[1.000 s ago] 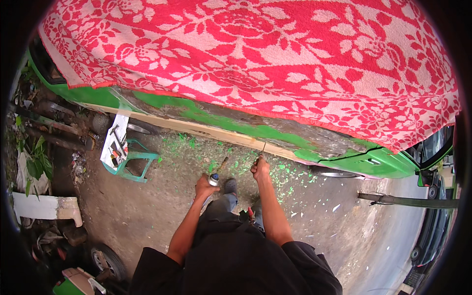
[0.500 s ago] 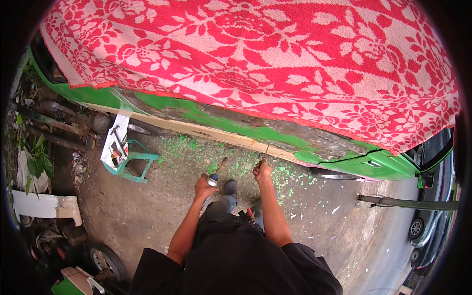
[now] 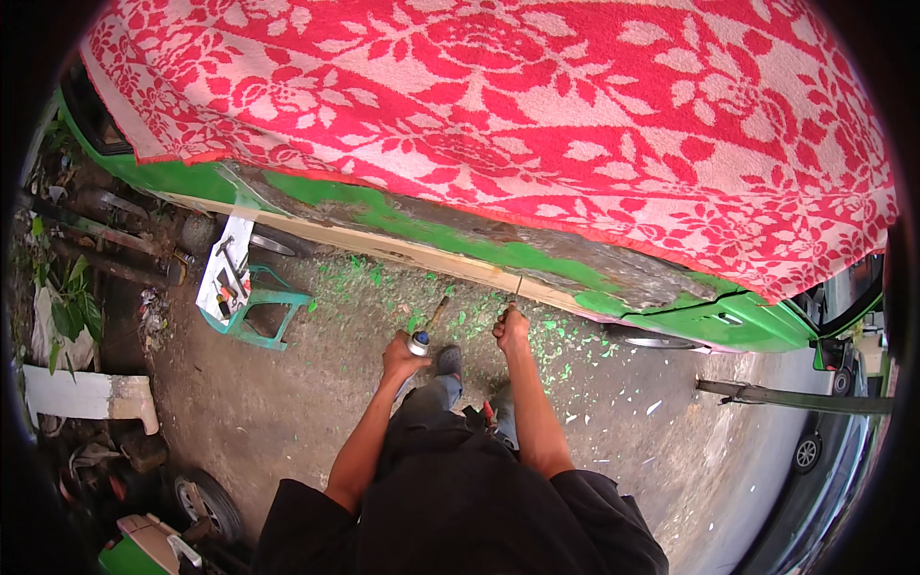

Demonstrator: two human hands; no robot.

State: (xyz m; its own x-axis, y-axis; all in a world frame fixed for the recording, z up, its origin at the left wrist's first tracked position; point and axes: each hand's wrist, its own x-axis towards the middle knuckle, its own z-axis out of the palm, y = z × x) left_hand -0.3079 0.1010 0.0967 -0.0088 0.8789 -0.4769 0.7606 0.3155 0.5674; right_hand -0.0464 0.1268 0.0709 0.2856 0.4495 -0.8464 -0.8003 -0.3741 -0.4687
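My left hand (image 3: 400,361) is closed round a blowtorch (image 3: 419,345) with a silver body, a blue top and a brass-coloured nozzle pointing away. My right hand (image 3: 512,329) grips a thin tool (image 3: 519,287), its narrow shaft pointing at the car's lower side; its exact kind is too small to tell. In front of both hands runs the side of a green car (image 3: 517,254), with bare, brownish-grey patches in its paint. A red and pink floral blanket (image 3: 479,115) covers the car above that.
Green paint flakes (image 3: 465,318) litter the ground below the car. At left, a turquoise plastic stool (image 3: 278,321) stands by a white sheet (image 3: 213,273) bearing a hammer (image 3: 228,251) and other tools. A loose wheel (image 3: 209,506) lies lower left; a post (image 3: 795,396) juts in from the right.
My left hand has shifted the blowtorch slightly right. My right hand with the thin tool has barely moved. In the street at right, a dark car has come alongside.
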